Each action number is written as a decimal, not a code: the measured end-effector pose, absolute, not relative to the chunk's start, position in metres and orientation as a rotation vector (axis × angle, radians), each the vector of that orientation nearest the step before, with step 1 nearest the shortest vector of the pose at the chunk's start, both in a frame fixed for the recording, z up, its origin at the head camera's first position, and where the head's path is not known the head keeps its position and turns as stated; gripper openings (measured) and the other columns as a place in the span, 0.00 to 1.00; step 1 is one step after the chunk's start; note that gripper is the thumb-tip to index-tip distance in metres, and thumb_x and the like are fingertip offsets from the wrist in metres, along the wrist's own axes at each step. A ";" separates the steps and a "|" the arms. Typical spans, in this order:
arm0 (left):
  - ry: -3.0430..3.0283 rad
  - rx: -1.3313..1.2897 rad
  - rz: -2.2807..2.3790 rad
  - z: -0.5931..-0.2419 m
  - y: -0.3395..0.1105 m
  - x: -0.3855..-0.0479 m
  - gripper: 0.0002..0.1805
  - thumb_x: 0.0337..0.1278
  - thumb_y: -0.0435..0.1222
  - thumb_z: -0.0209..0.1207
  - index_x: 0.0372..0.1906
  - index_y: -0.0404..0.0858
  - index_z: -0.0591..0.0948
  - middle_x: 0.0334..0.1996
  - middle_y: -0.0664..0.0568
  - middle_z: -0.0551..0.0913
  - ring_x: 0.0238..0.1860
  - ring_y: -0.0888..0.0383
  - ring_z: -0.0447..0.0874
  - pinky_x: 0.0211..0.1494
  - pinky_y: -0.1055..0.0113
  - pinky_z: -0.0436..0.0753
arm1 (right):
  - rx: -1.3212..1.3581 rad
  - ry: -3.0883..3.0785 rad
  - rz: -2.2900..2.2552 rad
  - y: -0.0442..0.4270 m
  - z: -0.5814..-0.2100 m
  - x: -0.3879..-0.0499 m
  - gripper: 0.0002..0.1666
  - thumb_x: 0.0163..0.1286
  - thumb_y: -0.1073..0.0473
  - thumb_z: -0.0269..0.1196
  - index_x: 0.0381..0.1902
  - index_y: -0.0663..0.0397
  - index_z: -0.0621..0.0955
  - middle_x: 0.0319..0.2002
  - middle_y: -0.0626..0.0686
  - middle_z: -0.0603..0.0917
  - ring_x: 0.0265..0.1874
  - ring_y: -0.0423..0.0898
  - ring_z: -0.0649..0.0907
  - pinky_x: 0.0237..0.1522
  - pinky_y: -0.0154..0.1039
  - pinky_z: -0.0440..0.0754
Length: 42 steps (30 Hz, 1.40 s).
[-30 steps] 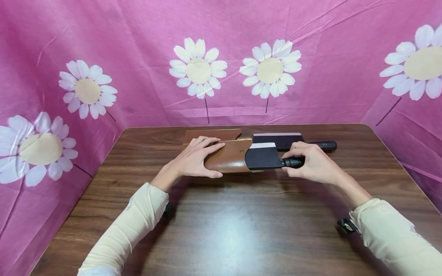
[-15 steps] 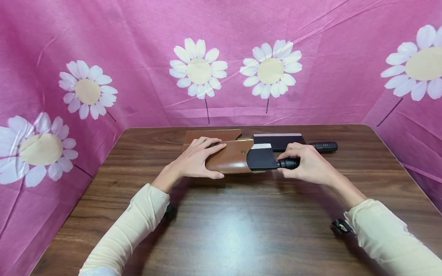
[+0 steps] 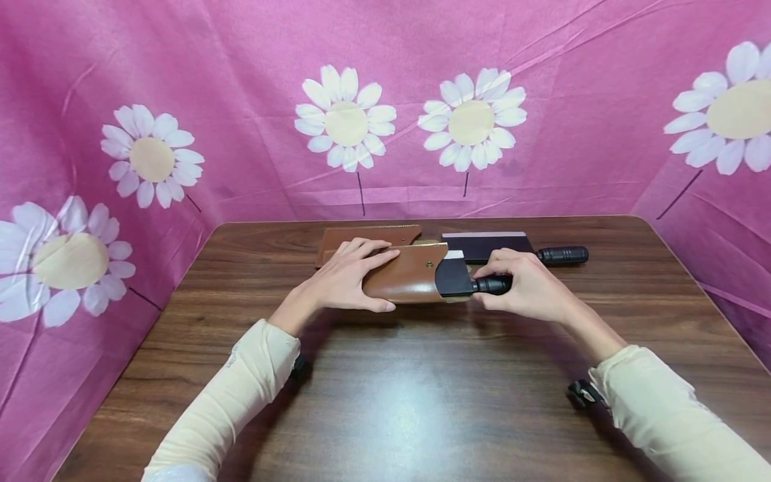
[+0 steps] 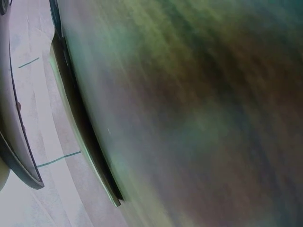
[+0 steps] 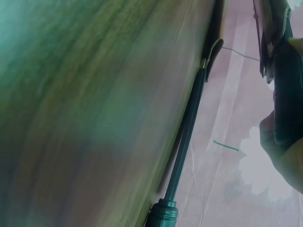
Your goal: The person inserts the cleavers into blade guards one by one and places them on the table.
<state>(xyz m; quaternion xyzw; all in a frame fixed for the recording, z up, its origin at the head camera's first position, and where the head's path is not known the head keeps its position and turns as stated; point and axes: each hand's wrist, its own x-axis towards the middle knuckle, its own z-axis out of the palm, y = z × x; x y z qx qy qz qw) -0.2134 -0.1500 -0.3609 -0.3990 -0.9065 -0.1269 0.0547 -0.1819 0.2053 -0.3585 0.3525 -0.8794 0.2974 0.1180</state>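
A brown leather sheath (image 3: 409, 278) with a snap near its mouth lies under my left hand (image 3: 343, 278), whose spread fingers rest on its left part, thumb along the near edge. Out of the sheath's right end sticks a short stretch of black cleaver blade (image 3: 453, 277) with a pale edge strip. My right hand (image 3: 530, 284) grips the black handle (image 3: 492, 284), fingers curled round it. In the right wrist view, the fingers (image 5: 289, 161) wrap the dark handle (image 5: 288, 94). The left wrist view shows the sheath (image 4: 16, 123) at its left edge.
Behind lie a second brown sheath (image 3: 373, 235) and a second black cleaver (image 3: 486, 248), its handle (image 3: 563, 255) pointing right. They rest on the wooden table (image 3: 409, 388) near its far edge. A pink cloth (image 3: 397, 40) with daisies hangs around.
My right hand has moved left with the handle, and less of the blade shows outside the sheath. The sheath and my left hand have shifted slightly to the right.
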 end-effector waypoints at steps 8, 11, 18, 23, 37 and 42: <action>-2.757 -1.213 -0.379 -0.359 -0.150 -0.214 0.55 0.41 0.70 0.63 0.75 0.46 0.70 0.72 0.49 0.68 0.68 0.51 0.63 0.64 0.50 0.64 | 1.033 -2.567 0.888 0.202 -0.359 -0.182 0.16 0.48 0.60 0.79 0.37 0.46 0.90 0.30 0.37 0.77 0.29 0.36 0.74 0.29 0.32 0.70; -2.759 -1.212 -0.384 -0.359 -0.150 -0.214 0.55 0.41 0.70 0.63 0.75 0.46 0.71 0.71 0.48 0.69 0.68 0.51 0.64 0.63 0.51 0.64 | 1.029 -2.569 0.884 0.201 -0.359 -0.183 0.16 0.48 0.60 0.79 0.37 0.46 0.90 0.30 0.37 0.77 0.29 0.36 0.74 0.29 0.32 0.71; -2.734 -1.224 -0.384 -0.359 -0.149 -0.213 0.55 0.41 0.70 0.63 0.75 0.45 0.71 0.71 0.48 0.69 0.67 0.51 0.64 0.64 0.50 0.64 | 1.017 -2.567 0.883 0.199 -0.358 -0.182 0.15 0.49 0.58 0.79 0.37 0.47 0.90 0.30 0.38 0.77 0.29 0.37 0.74 0.29 0.32 0.71; -2.723 -1.233 -0.370 -0.359 -0.147 -0.213 0.55 0.42 0.71 0.63 0.75 0.45 0.71 0.71 0.48 0.69 0.67 0.51 0.64 0.65 0.51 0.63 | 0.999 -2.580 0.885 0.198 -0.357 -0.183 0.14 0.50 0.56 0.78 0.37 0.47 0.91 0.30 0.38 0.77 0.29 0.37 0.74 0.28 0.33 0.72; -2.680 -1.237 -0.372 -0.358 -0.141 -0.214 0.53 0.42 0.70 0.63 0.73 0.43 0.74 0.68 0.47 0.72 0.64 0.49 0.66 0.65 0.51 0.64 | 0.983 -2.565 0.919 0.192 -0.357 -0.184 0.14 0.51 0.59 0.78 0.37 0.49 0.91 0.30 0.40 0.78 0.29 0.38 0.75 0.28 0.33 0.72; -2.665 -1.227 -0.379 -0.359 -0.140 -0.214 0.52 0.41 0.69 0.65 0.71 0.43 0.75 0.68 0.46 0.72 0.63 0.49 0.67 0.65 0.50 0.63 | 0.986 -2.552 0.936 0.191 -0.358 -0.184 0.13 0.50 0.60 0.78 0.36 0.50 0.91 0.29 0.41 0.78 0.28 0.38 0.74 0.28 0.32 0.71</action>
